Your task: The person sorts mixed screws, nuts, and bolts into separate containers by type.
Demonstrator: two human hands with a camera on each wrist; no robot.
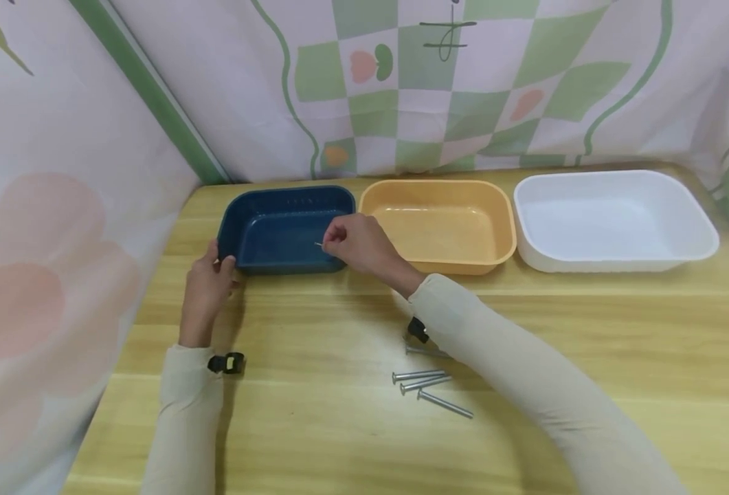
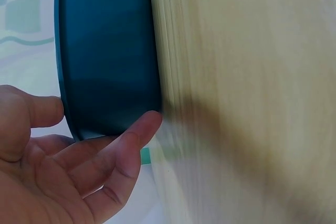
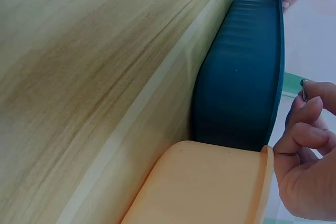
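Note:
A small metal screw (image 3: 303, 91) is pinched between the thumb and forefinger of my right hand (image 1: 359, 242), above the right part of the dark blue bin (image 1: 286, 265). Only a short piece of the screw shows in the head view. My left hand (image 1: 207, 283) holds the blue bin at its left front corner. In the left wrist view, the thumb of that hand (image 2: 79, 177) touches the rim and the fingers lie against the outer end wall. No contents can be made out in the blue bin.
An orange bin (image 1: 438, 265) stands beside the blue one, then a white bin (image 1: 618, 265) farther right. Several long bolts (image 1: 444, 404) lie on the wooden table (image 1: 315, 426), one partly hidden by my right sleeve. Patterned cloth (image 1: 426, 110) hangs behind the bins.

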